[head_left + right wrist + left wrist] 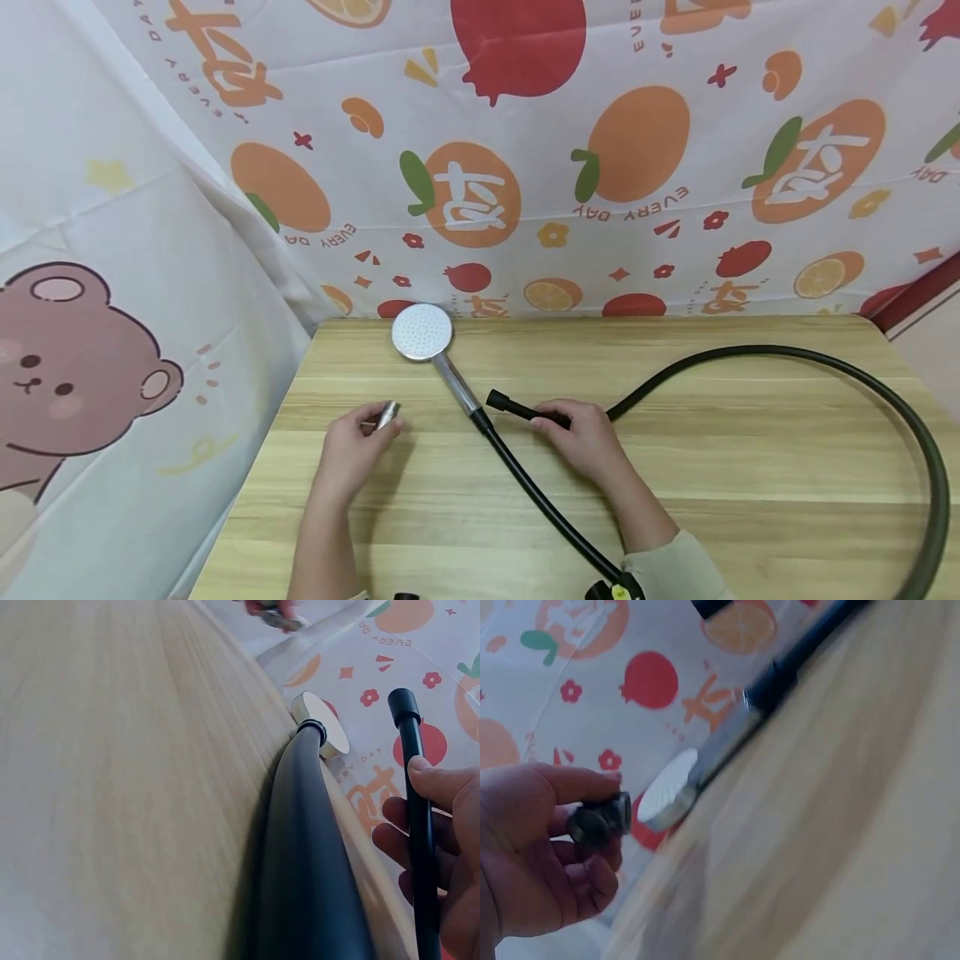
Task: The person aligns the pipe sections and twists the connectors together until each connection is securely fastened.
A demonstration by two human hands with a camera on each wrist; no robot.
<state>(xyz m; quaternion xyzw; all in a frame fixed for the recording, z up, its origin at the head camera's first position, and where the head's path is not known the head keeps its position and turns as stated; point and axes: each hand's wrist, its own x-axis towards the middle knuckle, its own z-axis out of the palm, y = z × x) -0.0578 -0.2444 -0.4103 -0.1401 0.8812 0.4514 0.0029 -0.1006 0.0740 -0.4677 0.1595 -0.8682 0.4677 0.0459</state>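
My left hand (354, 450) pinches a small silvery metal fitting (387, 414) between thumb and fingers, above the left part of the table. In the left wrist view the fitting (600, 819) looks dark and short, with a round open end. My right hand (581, 437) grips a black shower hose (420, 825) just behind its end connector (498, 400). Between the hands lies a shower head (422, 332) with a white round face and a grey handle (455, 383). A second black hose (536, 492) is joined to that handle and runs toward the near edge.
The held hose loops widely over the right side of the table (750, 467). At the near edge are a black fitting with a yellow label (621, 592) and a small black piece (407, 596). A fruit-print cloth (525, 167) hangs behind; a bear-print cloth (187, 333) hangs at left.
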